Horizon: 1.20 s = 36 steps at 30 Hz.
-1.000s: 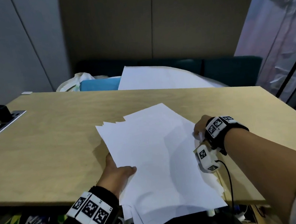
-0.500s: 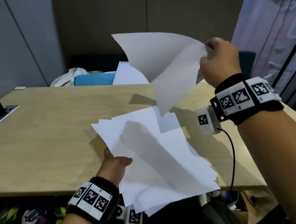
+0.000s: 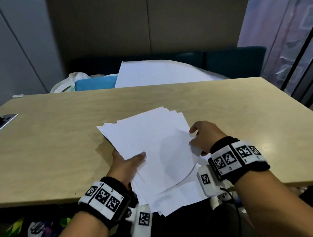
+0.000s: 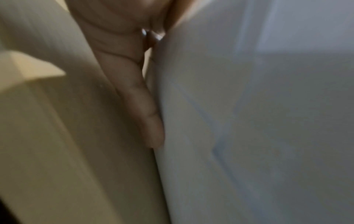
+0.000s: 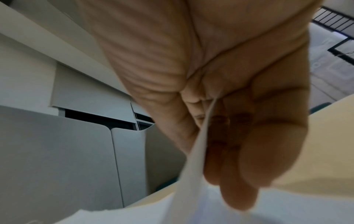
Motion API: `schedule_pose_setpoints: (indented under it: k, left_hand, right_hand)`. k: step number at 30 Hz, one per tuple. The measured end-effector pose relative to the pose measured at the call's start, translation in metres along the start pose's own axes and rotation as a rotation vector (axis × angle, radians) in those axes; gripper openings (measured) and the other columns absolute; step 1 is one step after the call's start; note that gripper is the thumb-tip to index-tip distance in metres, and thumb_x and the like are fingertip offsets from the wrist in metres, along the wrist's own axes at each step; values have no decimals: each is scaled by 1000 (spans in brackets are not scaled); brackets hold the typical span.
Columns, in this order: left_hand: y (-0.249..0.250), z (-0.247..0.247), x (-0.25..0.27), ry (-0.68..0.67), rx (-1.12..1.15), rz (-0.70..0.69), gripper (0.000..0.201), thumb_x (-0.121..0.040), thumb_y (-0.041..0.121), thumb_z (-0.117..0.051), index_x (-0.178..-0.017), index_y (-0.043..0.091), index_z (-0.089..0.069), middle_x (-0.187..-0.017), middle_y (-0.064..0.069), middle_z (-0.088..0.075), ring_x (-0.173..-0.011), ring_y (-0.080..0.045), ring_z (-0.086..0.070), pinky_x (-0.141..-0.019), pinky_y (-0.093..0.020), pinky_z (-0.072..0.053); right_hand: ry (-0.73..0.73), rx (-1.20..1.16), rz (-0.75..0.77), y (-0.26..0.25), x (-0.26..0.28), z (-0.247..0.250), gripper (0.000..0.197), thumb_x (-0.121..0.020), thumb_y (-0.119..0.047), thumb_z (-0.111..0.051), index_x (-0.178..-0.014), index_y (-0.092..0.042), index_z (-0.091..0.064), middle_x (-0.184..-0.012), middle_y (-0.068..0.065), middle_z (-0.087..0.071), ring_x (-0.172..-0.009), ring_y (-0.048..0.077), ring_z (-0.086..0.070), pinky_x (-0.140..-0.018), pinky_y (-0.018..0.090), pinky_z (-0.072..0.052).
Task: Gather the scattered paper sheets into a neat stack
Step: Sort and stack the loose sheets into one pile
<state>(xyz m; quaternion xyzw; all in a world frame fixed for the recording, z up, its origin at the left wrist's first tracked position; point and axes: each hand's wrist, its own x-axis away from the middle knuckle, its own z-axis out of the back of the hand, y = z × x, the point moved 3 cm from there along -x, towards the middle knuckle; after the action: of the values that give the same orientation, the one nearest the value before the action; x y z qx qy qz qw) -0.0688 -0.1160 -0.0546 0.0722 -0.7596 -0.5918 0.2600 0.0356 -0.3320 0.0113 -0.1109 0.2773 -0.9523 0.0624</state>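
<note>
I see the pile of paper sheets (image 3: 155, 153) lying at the near edge of the tabletop (image 3: 45, 149), its lower part hanging out past that edge. The sheets are fanned unevenly, their corners showing at the far end and at the near end. My left hand (image 3: 126, 165) holds the pile from its left side: the thumb lies across the top sheet and the fingers (image 4: 145, 109) run underneath, so that grip is closed on the paper. My right hand (image 3: 205, 138) is at the right edge of the pile, and the right wrist view shows the edge of a top sheet (image 5: 199, 145) pinched between thumb and curled fingers. That sheet bows up a little, casting a rounded shadow on the pile. Beyond the far side of the tabletop sit a large white sheet (image 3: 158, 73), a blue object (image 3: 96, 83) and a dark seat back (image 3: 234, 60). At the far left lies a flat grey strip (image 3: 0, 126) with a small black thing on it.
</note>
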Motion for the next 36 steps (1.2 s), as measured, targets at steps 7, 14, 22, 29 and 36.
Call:
schedule_pose_setpoints:
  k: [7, 14, 22, 29, 36]
  left_hand:
    - [24, -16, 11, -56, -67, -259, 79, -79, -25, -53, -135, 25, -31, -124, 3, -54, -116, -22, -53, -95, -35, -43]
    - [78, -21, 7, -336, 17, -437, 88, -73, -9, -60, -146, 29, -29, -146, -6, -47, -133, -27, -47, -107, -46, -39]
    - [135, -53, 13, -99, -306, -755, 44, -86, -7, -61, -120, 21, -51, -111, 4, -62, -96, -3, -61, -79, -8, -47]
    - [119, -56, 0, 0, -205, -721, 46, -88, -4, -60, -130, 12, -51, -116, 0, -63, -102, -11, -62, -92, -22, -48]
    - [93, -57, 0, -29, -60, -617, 38, -86, -3, -64, -114, 21, -56, -106, 6, -68, -97, -9, -66, -90, -29, -53]
  right_hand:
    - [9, -73, -12, 20, 4, -2, 46, -82, -31, -70, -121, -14, -54, -114, 7, -59, -94, 21, -58, -85, 29, -48]
    - [117, -751, 87, 23, 13, 29, 61, -76, -21, -79, -122, -16, -40, -107, -9, -59, -95, 2, -58, -78, 7, -50]
    - [549, -957, 314, -1, 21, 68, 51, -74, 4, -72, -110, -18, -43, -102, -6, -59, -93, 8, -60, -78, 17, -52]
    - [586, -963, 407, -3, 20, 65, 47, -79, 9, -64, -110, -16, -39, -96, -17, -52, -84, -10, -51, -61, -4, -40]
    - [522, -997, 368, 11, 14, 51, 43, -84, 6, -61, -116, -18, -45, -103, -12, -59, -93, 3, -58, -66, 1, -46]
